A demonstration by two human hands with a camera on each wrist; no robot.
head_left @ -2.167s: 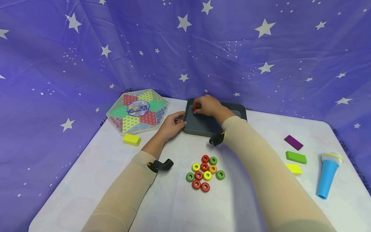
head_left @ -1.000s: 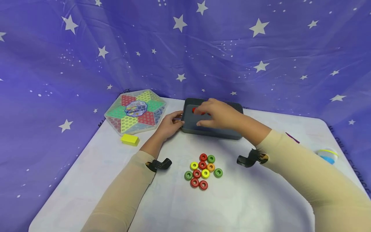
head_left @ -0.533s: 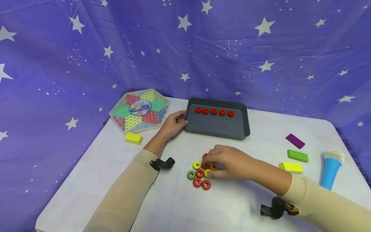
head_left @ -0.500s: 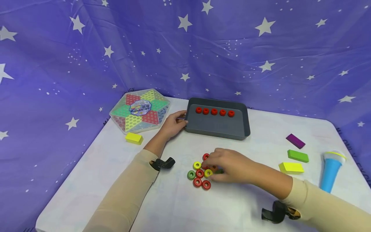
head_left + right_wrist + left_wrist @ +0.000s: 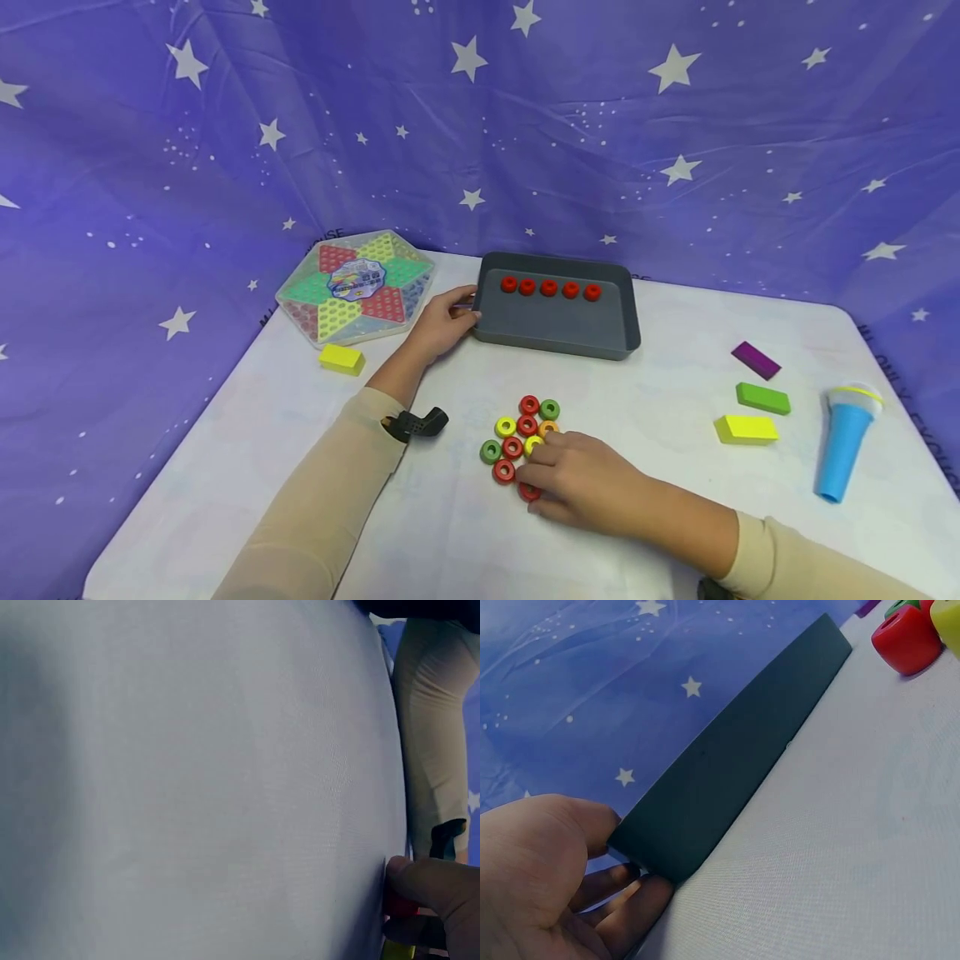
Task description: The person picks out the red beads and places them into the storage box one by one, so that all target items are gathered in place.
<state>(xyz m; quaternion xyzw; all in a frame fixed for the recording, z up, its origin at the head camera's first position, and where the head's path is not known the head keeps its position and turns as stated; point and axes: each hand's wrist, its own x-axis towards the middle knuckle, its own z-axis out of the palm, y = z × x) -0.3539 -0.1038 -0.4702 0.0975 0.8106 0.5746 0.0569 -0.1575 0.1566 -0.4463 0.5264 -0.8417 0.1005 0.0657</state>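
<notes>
So there's a little cluster of wooden rings [image 5: 525,437] on the white worktop [image 5: 300,467], lying flat with their holes facing up, packed touching each other. Colours are red, green, yellow and one orange. A red one [image 5: 529,492] at the near edge of the bunch is mostly hidden, only a sliver showing; in the right wrist view it shows as a bit of red [image 5: 401,906]. Behind the cluster, well apart, sits a dark grey rectangular tray [image 5: 555,333] with low walls, long side facing the camera. Inside it, five red rings [image 5: 550,287] sit in a neat row along the far wall, evenly spaced, none touching.
</notes>
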